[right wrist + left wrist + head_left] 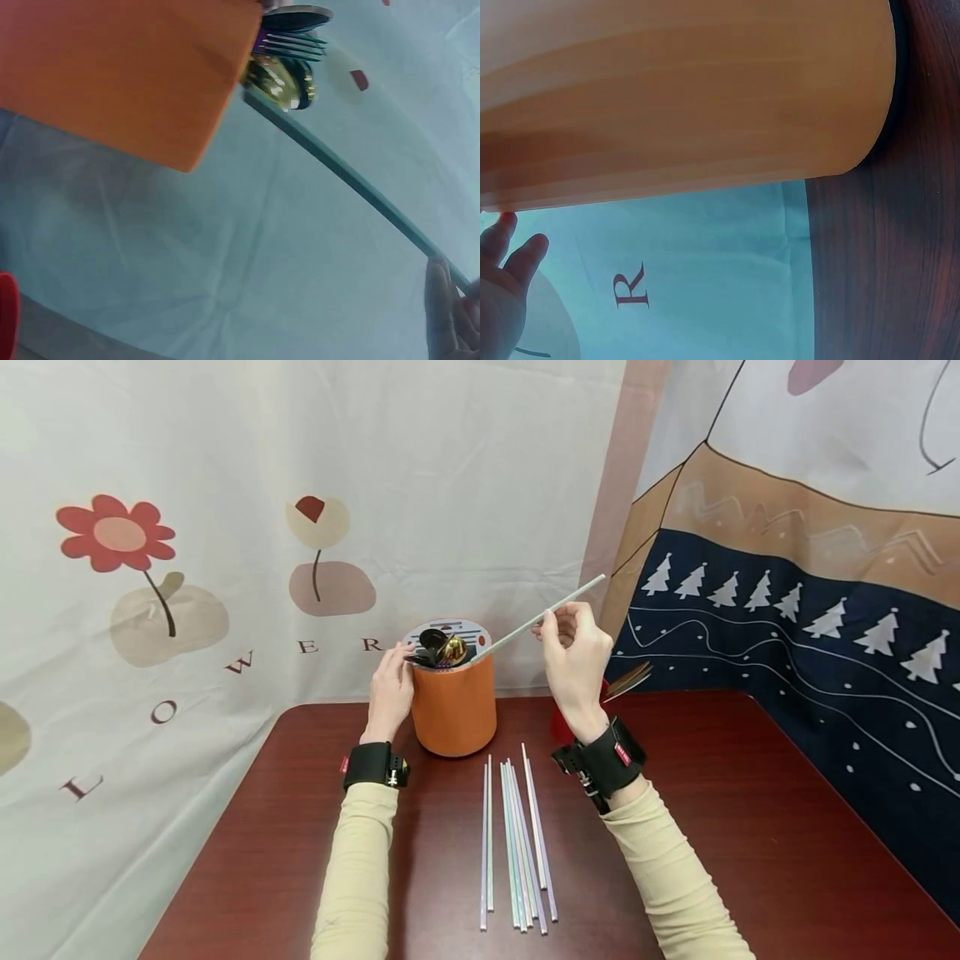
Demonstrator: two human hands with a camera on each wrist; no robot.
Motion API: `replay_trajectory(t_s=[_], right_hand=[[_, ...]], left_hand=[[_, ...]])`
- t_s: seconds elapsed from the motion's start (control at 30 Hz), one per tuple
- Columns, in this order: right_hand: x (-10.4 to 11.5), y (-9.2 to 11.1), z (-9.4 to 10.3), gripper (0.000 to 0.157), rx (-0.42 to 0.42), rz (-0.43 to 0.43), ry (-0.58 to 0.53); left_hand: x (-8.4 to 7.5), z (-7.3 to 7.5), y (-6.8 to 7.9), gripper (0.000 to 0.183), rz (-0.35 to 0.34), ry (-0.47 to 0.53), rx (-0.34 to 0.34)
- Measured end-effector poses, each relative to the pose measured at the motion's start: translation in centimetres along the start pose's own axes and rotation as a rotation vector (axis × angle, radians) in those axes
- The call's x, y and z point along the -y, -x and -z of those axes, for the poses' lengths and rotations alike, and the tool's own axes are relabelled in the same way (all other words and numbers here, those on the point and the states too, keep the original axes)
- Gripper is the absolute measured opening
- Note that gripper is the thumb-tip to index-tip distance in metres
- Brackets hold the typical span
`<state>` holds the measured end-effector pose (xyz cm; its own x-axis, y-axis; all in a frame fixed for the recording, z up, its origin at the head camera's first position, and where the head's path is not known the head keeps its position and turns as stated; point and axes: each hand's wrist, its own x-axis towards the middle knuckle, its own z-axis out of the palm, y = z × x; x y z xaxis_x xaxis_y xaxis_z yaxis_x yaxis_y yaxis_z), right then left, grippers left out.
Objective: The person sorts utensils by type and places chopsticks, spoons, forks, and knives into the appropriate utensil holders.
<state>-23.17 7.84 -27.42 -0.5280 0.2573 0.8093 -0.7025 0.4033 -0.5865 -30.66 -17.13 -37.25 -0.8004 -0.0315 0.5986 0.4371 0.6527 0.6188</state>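
My left hand holds the orange container at the left of its rim, with some fingertips in the left wrist view right at its wall. Black and gold spoons stand in the container, and a fork shows beside them in the right wrist view. Between thumb and fingers my right hand pinches a thin pale green stick. It slants down to the left, its lower end at the container's rim by the gold spoon. Several pastel, shiny sticks lie lengthwise on the table in front of the container.
Behind my right wrist stands a red container, mostly hidden, with cutlery jutting out to the right. The dark red-brown table meets a printed cloth at the back and a navy tree-patterned one at the right.
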Motion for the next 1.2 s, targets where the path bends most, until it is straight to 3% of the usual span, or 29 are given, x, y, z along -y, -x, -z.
replay_trajectory(t_s=[0.17, 0.73, 1.2], right_hand=[[-0.9, 0.1, -0.6, 0.019, -0.011, -0.001, -0.002], [-2.6, 1.2, -4.1, 0.02, 0.237, -0.003, 0.137], [-3.7, 2.8, -3.5, 0.023, 0.397, -0.13, 0.258]], left_hand=[[0.0, -0.1, 0.0, 0.033, 0.004, -0.002, 0.001], [0.1, -0.2, 0.0, 0.033, -0.002, -0.013, 0.001], [0.3, -0.2, 0.1, 0.033, -0.014, -0.002, 0.0]])
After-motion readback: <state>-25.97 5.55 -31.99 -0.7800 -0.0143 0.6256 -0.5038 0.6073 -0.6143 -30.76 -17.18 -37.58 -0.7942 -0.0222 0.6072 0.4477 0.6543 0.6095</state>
